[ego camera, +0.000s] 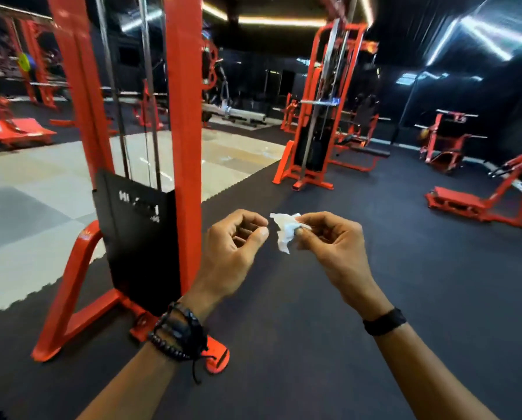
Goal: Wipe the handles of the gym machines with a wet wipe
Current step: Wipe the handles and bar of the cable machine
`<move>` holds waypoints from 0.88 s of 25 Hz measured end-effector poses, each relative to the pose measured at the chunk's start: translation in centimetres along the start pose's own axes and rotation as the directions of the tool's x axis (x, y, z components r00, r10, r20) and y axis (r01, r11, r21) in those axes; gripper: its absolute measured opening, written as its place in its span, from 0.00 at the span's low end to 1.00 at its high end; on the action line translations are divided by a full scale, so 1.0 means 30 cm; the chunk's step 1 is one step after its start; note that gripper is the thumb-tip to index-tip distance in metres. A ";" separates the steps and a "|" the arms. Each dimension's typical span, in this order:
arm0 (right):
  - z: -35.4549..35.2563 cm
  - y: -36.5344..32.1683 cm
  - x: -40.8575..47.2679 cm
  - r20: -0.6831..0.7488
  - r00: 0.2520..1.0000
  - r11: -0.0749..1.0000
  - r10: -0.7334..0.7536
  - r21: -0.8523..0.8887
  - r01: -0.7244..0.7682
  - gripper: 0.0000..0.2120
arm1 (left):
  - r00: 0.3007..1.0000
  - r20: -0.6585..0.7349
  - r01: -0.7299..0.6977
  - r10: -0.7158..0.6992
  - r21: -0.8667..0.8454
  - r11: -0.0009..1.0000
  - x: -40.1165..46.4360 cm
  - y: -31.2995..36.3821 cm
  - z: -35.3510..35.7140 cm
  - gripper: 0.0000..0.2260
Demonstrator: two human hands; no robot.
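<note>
- I see nothing in this view that serves as a container; the wet wipe is out in the open, crumpled and white, hanging in the air above the dark rubber floor.
- My right hand pinches the wipe between thumb and fingertips, the other fingers curled in loosely; a black band sits on that wrist.
- My left hand holds nothing: its fingers are curled inward with the thumb laid near the forefinger, just beside the wipe's left edge but apart from it.
- Dark beaded bracelets wrap the left wrist.
- The wipe lies between the two hands, its upper corner pointing toward the left hand and its lower end dangling below the right fingertips.
- Just left of the hands stands an orange cable machine with a black weight-stack cover and steel guide rods; the wipe is not touching it.
- A second orange cable tower stands farther off, ahead and to the right.
- No machine handle can be told apart clearly; the far equipment is blurred.
- Pale floor tiles lie beyond the near machine on the left.
</note>
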State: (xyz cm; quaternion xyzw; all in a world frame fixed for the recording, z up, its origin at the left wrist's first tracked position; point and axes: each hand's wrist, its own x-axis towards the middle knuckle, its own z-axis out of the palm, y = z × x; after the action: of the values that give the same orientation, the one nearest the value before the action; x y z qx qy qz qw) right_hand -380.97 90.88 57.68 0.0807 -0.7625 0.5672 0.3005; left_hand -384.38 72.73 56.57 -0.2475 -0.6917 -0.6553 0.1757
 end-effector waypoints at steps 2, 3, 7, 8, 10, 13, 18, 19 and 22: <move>-0.068 0.040 0.158 -0.046 0.999 0.999 -0.018 0.039 0.020 0.05 | 1.000 -0.025 -0.018 0.018 -0.018 1.000 0.150 -0.027 0.092 0.07; -0.099 0.071 0.225 -0.071 0.997 0.997 -0.012 0.073 0.017 0.05 | 0.999 -0.033 -0.022 0.021 -0.024 0.999 0.211 -0.046 0.137 0.09; -0.188 0.244 0.433 -0.109 0.994 0.986 0.007 0.167 0.012 0.05 | 1.000 -0.015 -0.014 0.014 0.003 1.000 0.370 -0.169 0.313 0.07; -0.205 0.295 0.492 -0.097 0.995 0.983 0.008 0.184 0.010 0.05 | 1.000 -0.022 -0.010 0.011 0.018 1.000 0.412 -0.204 0.359 0.06; -0.238 0.393 0.619 -0.054 0.998 0.977 -0.015 0.214 0.026 0.04 | 0.999 -0.053 -0.006 0.008 0.040 0.999 0.506 -0.268 0.443 0.07; -0.273 0.500 0.814 0.044 0.995 0.972 -0.092 0.220 0.080 0.04 | 0.990 -0.134 -0.026 0.038 0.092 0.995 0.654 -0.335 0.539 0.07; -0.367 0.643 1.169 0.160 0.954 0.943 -0.256 0.260 0.209 0.10 | 0.957 -0.275 -0.032 0.089 0.204 0.978 0.930 -0.419 0.674 0.08; -0.374 0.678 1.233 0.177 0.944 0.938 -0.277 0.264 0.226 0.12 | 0.948 -0.307 -0.010 0.085 0.238 0.971 0.975 -0.449 0.689 0.08; -0.356 0.775 1.389 0.178 0.930 0.923 -0.321 0.280 0.265 0.20 | 0.937 -0.342 0.040 0.077 0.323 0.946 1.081 -0.530 0.702 0.02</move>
State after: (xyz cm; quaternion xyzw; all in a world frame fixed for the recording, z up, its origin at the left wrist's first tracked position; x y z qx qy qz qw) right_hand -421.44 117.68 63.48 0.2941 -0.6923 0.5950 0.2832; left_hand -418.24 97.01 60.28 -0.1014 -0.7454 -0.5642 0.3404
